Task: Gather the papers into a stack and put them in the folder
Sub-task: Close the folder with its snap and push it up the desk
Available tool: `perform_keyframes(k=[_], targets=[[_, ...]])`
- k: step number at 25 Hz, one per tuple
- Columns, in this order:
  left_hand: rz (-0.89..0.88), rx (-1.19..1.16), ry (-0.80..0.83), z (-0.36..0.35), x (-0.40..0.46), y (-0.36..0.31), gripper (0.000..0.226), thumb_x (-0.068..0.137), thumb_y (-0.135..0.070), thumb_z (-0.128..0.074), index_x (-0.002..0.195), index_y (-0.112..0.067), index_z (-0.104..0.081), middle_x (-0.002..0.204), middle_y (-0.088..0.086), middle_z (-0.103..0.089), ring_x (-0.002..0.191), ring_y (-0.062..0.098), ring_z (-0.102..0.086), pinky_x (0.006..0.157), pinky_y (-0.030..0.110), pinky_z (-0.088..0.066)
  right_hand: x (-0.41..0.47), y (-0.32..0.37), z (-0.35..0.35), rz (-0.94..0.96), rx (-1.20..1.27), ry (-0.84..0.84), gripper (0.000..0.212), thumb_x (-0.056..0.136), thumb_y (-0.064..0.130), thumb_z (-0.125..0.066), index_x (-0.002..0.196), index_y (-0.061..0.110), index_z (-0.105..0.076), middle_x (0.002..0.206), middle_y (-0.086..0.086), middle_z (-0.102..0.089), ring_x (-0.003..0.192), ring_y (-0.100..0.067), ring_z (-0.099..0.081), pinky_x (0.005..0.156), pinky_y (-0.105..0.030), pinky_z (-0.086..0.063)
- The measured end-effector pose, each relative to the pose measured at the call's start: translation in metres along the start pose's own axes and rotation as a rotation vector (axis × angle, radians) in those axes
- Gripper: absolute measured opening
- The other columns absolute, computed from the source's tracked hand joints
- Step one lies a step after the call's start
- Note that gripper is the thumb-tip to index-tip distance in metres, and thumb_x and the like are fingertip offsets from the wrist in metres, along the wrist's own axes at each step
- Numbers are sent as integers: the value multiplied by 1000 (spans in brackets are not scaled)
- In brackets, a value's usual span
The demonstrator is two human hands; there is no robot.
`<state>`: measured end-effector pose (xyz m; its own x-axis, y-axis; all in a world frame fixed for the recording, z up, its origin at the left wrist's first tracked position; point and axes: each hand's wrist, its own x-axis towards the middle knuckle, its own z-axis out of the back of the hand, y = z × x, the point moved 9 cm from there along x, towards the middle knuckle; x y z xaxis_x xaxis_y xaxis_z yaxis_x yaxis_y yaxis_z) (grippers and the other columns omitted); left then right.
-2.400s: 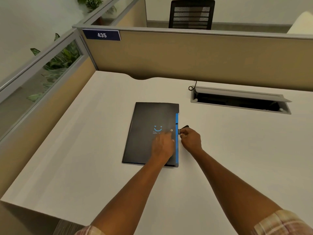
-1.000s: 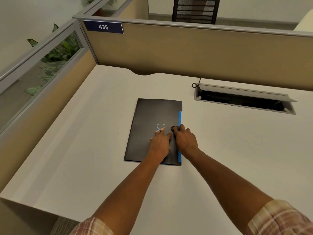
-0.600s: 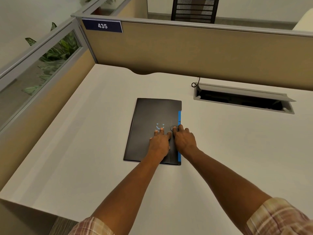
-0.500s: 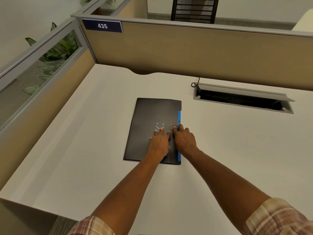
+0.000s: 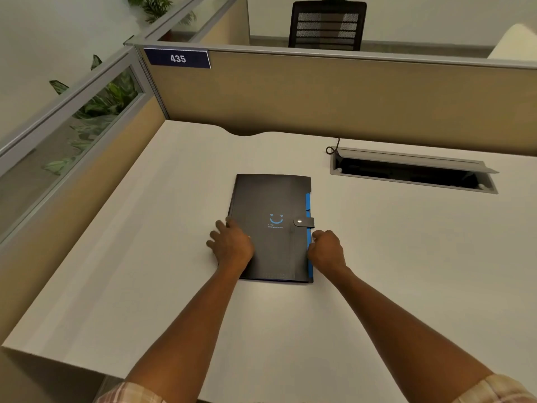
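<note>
A black folder [image 5: 270,199] with a blue smile mark and a blue right edge lies closed in the middle of the white desk [image 5: 406,257]. Its snap strap [image 5: 303,222] is fastened over the right edge. My left hand [image 5: 232,245] rests at the folder's left edge, its fingers spread on the desk beside it. My right hand [image 5: 327,250] sits at the blue right edge with its fingers curled against it. No loose papers are in view.
An open cable hatch [image 5: 412,173] with a raised lid is set into the desk at the back right. Tan partition walls [image 5: 319,94] close the back and left sides, with a sign reading 435 [image 5: 177,58]. A black chair [image 5: 327,24] stands beyond.
Both hands have left the snap in the middle of the cover and moved apart, the left to the folder's left edge and the right to its right edge. The strap now lies fastened.
</note>
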<state>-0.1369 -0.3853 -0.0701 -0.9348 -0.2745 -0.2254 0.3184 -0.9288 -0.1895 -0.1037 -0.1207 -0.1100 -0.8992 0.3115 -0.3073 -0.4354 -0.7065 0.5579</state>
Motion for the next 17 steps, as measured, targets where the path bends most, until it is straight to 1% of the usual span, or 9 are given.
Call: perform_keyframes(k=[1,3,6,8,10,11,13,15,17], targets=[[69,-19,55,-3,1,8,70,87,-38,-60,144,-11,-32,142,17,-39,125,39,-44,100,50,-38,-1,0,-3,-23,16,11,15,85,4,-51,94,2,-63,102,-15,-62,77,-24,-57,66,-27,-42],[135,-90,103,-7,6,18,66,87,-40,-58,141,-10,-35,140,17,-41,126,38,-44,101,50,-37,-3,2,-7,-51,53,20,5,84,6,-53,83,5,-57,94,-13,-62,73,-22,-55,61,-26,-41],[136,-238,88,-8,18,27,52,89,-39,-56,131,-9,-48,132,17,-47,120,38,-50,99,48,-42,-5,6,-9,-66,73,17,4,82,8,-55,80,5,-55,88,-13,-61,72,-23,-58,62,-30,-48],[108,-351,75,-7,24,35,44,88,-39,-58,121,-10,-57,123,15,-57,110,34,-57,91,43,-48,-3,7,-8,-62,89,18,15,81,8,-57,91,-3,-61,93,-17,-65,81,-30,-64,72,-37,-54],[87,-543,92,-8,28,39,35,88,-36,-61,113,-11,-62,113,10,-66,97,29,-61,81,36,-50,-1,4,-3,-58,112,8,28,82,8,-58,104,-8,-63,102,-22,-68,93,-36,-65,82,-42,-54],[104,-662,122,-10,30,40,33,88,-33,-62,112,-11,-63,112,9,-67,95,27,-61,78,34,-50,0,3,-2,-60,124,5,30,83,8,-58,108,-8,-63,105,-23,-68,97,-37,-65,85,-43,-54],[165,-891,200,-16,32,42,32,89,-27,-62,117,-11,-59,115,11,-66,96,27,-63,78,35,-53,1,3,1,-67,153,3,28,84,8,-59,106,-9,-64,104,-25,-67,97,-39,-65,85,-46,-54],[166,-1020,264,-17,35,34,34,92,-24,-60,123,-12,-56,116,12,-65,95,27,-65,74,34,-56,4,5,6,-76,165,-19,31,86,15,-60,107,-7,-62,105,-24,-66,99,-38,-64,84,-43,-53],[129,-1087,296,-11,42,23,33,94,-23,-59,125,-12,-55,114,12,-65,89,23,-66,67,30,-56,9,6,16,-103,194,-69,44,89,26,-63,124,-1,-56,120,-20,-61,110,-34,-60,91,-40,-49]])
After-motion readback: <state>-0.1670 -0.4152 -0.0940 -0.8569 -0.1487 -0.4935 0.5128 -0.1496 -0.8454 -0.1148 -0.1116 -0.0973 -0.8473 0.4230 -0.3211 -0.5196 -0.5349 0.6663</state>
